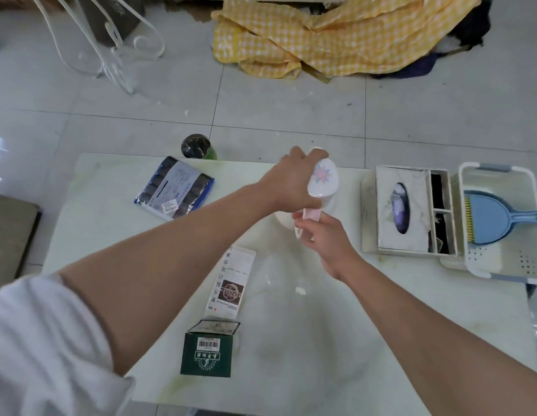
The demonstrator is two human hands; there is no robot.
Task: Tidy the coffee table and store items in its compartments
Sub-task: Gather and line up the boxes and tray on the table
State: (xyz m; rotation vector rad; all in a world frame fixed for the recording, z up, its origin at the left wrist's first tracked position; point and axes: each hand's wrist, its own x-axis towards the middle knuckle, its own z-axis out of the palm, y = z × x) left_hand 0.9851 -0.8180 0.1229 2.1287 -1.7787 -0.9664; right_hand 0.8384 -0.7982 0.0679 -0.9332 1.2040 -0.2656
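— Where are the hands?

— Both meet at the centre of the frame, above the pale coffee table (pixel 291 370). The left hand (pixel 291 183) reaches in from the lower left with its fingers closed over the top of a white floral object (pixel 323 178) that bears a pink and blue flower print. The right hand (pixel 324 235) comes from the lower right and pinches a pink handle (pixel 312 214) just under that object; whether handle and object are one piece cannot be told.

— Anything beneath them?

— A white rounded item (pixel 283 220) sits partly hidden under the hands; its kind cannot be told.

— And the rest of the table?

— At centre left lies a pack of dark rolls (pixel 174 187) in clear wrap. Below the centre a white printed box (pixel 231 283) lies flat, and a green box (pixel 207 351) with a barcode stands just beside its lower end. At the right edge stands a tissue box organiser (pixel 411 208) with narrow side compartments, touching a white basket (pixel 501 265) that holds a blue dustpan (pixel 495 217).

— Off the table?

— On the tiled floor (pixel 261 100), a dark-lidded green container (pixel 198 147) stands just behind the table's far edge. A yellow checked cloth (pixel 336 37) lies crumpled at the top of the frame, and a white wire frame (pixel 111 55) occupies the upper left.
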